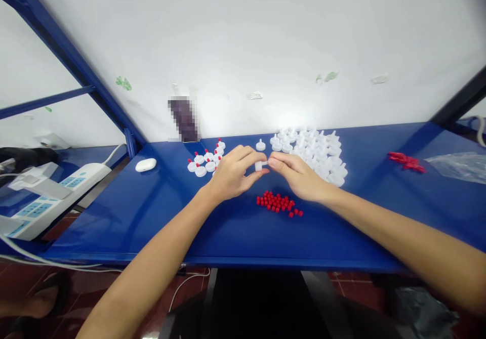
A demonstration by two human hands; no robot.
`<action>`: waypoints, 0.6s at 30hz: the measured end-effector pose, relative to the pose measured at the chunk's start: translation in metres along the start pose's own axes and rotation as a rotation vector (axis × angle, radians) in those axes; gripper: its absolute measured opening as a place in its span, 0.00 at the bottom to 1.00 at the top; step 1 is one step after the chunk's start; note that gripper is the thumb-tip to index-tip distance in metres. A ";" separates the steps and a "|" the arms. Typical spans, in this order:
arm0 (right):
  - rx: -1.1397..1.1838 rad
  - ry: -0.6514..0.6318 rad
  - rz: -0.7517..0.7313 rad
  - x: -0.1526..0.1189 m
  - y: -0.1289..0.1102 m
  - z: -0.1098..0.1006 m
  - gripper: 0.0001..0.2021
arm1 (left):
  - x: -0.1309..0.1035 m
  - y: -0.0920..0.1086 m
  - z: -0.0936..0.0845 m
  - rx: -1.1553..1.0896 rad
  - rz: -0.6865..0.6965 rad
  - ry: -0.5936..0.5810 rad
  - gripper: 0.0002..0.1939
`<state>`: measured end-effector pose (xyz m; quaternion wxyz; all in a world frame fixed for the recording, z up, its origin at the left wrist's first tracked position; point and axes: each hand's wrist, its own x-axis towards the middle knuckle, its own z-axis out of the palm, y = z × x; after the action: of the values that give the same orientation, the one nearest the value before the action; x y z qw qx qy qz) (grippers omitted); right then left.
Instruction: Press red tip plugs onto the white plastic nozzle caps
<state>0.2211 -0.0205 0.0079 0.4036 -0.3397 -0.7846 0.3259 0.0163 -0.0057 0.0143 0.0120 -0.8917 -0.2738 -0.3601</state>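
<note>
Between thumb and fingers, my left hand grips a white plastic nozzle cap, its spout turned to the right. My right hand is closed in a pinch at the spout's tip; whatever sits between those fingertips is hidden. Just below the hands lies a cluster of small red caps. Behind my right hand spreads a big pile of white nozzle caps, and one single nozzle cap stands apart behind my hands. To the left are several nozzle caps with red tips.
A white earbud case lies on the blue table at left. Red pieces and a clear plastic bag are at right. A power strip with cables is beyond the left edge. A blurred-out dark object leans on the wall.
</note>
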 end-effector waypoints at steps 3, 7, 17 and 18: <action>0.186 -0.015 0.085 0.001 0.004 0.008 0.19 | -0.002 -0.009 0.002 0.241 0.138 0.041 0.09; -0.013 0.002 0.081 -0.003 0.002 0.007 0.20 | -0.004 -0.008 0.004 0.270 0.101 -0.001 0.09; -1.038 0.067 -0.079 0.001 0.022 -0.027 0.15 | -0.009 -0.004 0.014 0.164 -0.109 -0.149 0.07; -1.080 0.038 -0.092 0.001 0.025 -0.028 0.17 | -0.009 -0.005 0.014 0.199 -0.101 -0.160 0.08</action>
<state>0.2510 0.0009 0.0016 0.1994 -0.4699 -0.8471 -0.1476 0.0175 -0.0024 -0.0029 0.0604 -0.8971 -0.3530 -0.2589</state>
